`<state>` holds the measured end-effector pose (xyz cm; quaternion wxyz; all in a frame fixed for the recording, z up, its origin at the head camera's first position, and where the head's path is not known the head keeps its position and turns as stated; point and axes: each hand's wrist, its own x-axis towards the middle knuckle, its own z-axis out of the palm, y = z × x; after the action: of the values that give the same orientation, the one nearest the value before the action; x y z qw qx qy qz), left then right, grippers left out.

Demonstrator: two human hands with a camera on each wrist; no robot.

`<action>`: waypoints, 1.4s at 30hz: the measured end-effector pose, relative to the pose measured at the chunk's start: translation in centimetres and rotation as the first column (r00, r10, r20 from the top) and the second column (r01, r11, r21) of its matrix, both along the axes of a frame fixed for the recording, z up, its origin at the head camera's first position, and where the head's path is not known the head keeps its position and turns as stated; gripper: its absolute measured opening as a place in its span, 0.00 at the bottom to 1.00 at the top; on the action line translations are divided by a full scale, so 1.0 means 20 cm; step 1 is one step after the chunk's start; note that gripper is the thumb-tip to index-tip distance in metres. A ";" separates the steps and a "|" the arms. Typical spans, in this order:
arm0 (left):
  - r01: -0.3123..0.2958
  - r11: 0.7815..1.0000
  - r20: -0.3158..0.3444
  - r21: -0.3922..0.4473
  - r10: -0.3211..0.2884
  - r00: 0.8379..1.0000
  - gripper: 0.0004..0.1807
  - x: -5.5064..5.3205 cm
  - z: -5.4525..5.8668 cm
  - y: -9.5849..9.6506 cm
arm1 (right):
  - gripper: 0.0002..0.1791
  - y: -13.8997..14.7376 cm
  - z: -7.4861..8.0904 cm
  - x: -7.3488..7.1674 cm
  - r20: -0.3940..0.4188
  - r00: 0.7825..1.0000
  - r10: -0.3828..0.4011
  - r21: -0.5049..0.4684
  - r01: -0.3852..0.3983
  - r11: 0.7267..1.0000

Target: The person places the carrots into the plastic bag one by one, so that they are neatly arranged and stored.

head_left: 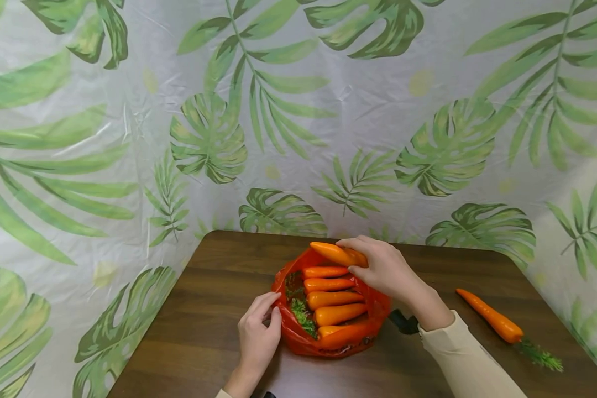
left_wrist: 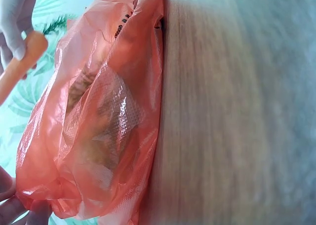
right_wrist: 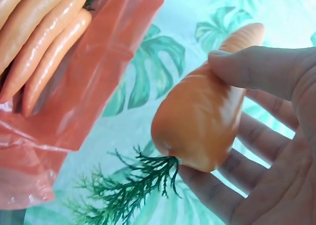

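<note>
A red plastic bag [head_left: 298, 335] stands on the table with its mouth spread wide. Several orange carrots [head_left: 334, 299] lie in a row inside it, green tops [head_left: 302, 316] toward the left. My left hand [head_left: 258, 327] pinches the bag's left rim between thumb and fingers. Above the bag's far edge, my right hand [head_left: 385, 266] grips one carrot [head_left: 335, 253], its tip toward the left. In the right wrist view the thumb and fingers wrap that carrot [right_wrist: 197, 116], and its feathery green top [right_wrist: 138, 190] hangs free.
Another carrot [head_left: 492, 316] with a green top lies on the right part of the brown wooden table [head_left: 214, 287]. A dark object [head_left: 404, 321] shows beside the bag, partly hidden by the right forearm. Leaf-patterned sheeting [head_left: 288, 127] hangs behind the table.
</note>
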<state>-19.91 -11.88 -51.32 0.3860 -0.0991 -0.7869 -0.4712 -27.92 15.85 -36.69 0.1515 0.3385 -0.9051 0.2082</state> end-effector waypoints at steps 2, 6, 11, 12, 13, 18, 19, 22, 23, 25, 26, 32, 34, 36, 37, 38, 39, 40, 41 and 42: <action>-0.006 1.000 -0.017 -0.006 0.006 1.000 0.17 0.00 0.00 0.00 | 0.32 -0.03 0.01 -0.02 -0.014 1.000 0.019 -0.004 -0.020 1.000; -0.016 1.000 -0.028 -0.010 0.016 0.999 0.18 -0.01 0.00 0.00 | 0.34 -0.07 0.02 -0.06 -0.037 0.997 0.066 -0.018 -0.067 0.998; -0.012 1.000 -0.050 -0.006 0.012 0.999 0.18 -0.01 -0.01 -0.01 | 0.34 -0.12 -0.01 -0.09 -0.027 0.993 0.114 -0.029 -0.115 0.993; -0.012 1.000 -0.052 -0.008 0.012 0.999 0.18 -0.01 -0.01 0.00 | 0.34 -0.13 -0.02 -0.10 -0.022 0.992 0.122 -0.031 -0.123 0.992; -0.014 1.000 -0.051 -0.011 0.014 0.999 0.18 -0.01 -0.01 -0.01 | 0.33 -0.13 -0.03 -0.10 -0.019 0.992 0.128 -0.029 -0.128 0.991; -0.019 1.000 -0.026 -0.019 0.019 0.999 0.17 0.00 -0.01 -0.01 | 0.31 -0.16 -0.10 -0.12 -0.006 0.988 0.155 -0.005 -0.155 0.988; -0.020 1.000 -0.021 -0.018 0.020 1.000 0.17 0.00 -0.01 -0.01 | 0.31 -0.17 -0.11 -0.13 -0.001 0.987 0.160 0.005 -0.160 0.987; -0.023 1.000 -0.015 -0.021 0.023 1.000 0.17 0.00 -0.01 -0.02 | 0.30 -0.19 -0.16 -0.14 0.023 0.982 0.190 0.009 -0.190 0.982; -0.023 1.000 -0.012 -0.019 0.023 1.000 0.17 0.00 -0.01 -0.02 | 0.30 -0.20 -0.17 -0.15 0.030 0.980 0.199 0.008 -0.199 0.980; -0.024 0.999 -0.004 -0.021 0.024 1.000 0.16 0.00 -0.01 -0.02 | 0.29 -0.21 -0.20 -0.16 0.043 0.976 0.212 0.015 -0.213 0.977; -0.024 0.999 0.000 -0.022 0.024 1.000 0.16 0.00 -0.01 -0.01 | 0.29 -0.22 -0.21 -0.16 0.051 0.975 0.217 0.018 -0.218 0.976; -0.014 1.000 0.008 -0.019 0.014 1.000 0.16 0.00 -0.01 -0.01 | 0.28 -0.22 -0.28 -0.18 0.114 0.976 0.186 0.082 -0.196 0.977; -0.009 1.000 0.003 -0.016 0.009 1.000 0.16 0.00 -0.01 -0.01 | 0.28 -0.22 -0.31 -0.18 0.128 0.976 0.177 0.099 -0.190 0.977; -0.008 1.000 -0.002 -0.017 0.008 1.000 0.16 0.00 -0.01 -0.01 | 0.27 -0.21 -0.33 -0.18 0.139 0.975 0.175 0.110 -0.191 0.975; -0.009 1.000 0.000 -0.016 0.009 1.000 0.16 0.00 -0.01 -0.01 | 0.27 -0.21 -0.34 -0.18 0.142 0.974 0.174 0.114 -0.191 0.975; -0.010 1.000 0.003 -0.015 0.010 1.000 0.16 0.00 -0.01 -0.01 | 0.28 -0.21 -0.35 -0.19 0.144 0.974 0.176 0.119 -0.193 0.974; -0.013 1.000 0.005 -0.017 0.013 1.000 0.16 0.00 -0.01 -0.01 | 0.27 -0.21 -0.36 -0.19 0.145 0.973 0.179 0.122 -0.197 0.973; -0.014 1.000 0.008 -0.017 0.014 1.000 0.16 0.00 -0.01 -0.01 | 0.27 -0.20 -0.37 -0.19 0.147 0.972 0.181 0.128 -0.200 0.971; -0.017 1.000 0.009 -0.020 0.017 1.000 0.16 0.00 -0.01 -0.01 | 0.26 -0.20 -0.38 -0.20 0.151 0.971 0.186 0.131 -0.206 0.970; -0.018 1.000 0.008 -0.020 0.018 1.000 0.17 0.00 -0.01 0.00 | 0.26 -0.20 -0.39 -0.20 0.153 0.970 0.187 0.138 -0.209 0.968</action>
<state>-19.91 -11.97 -51.51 0.3857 -0.0941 -0.7941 -0.4602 -31.92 11.82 -44.42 0.0400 0.4226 -0.8883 0.1754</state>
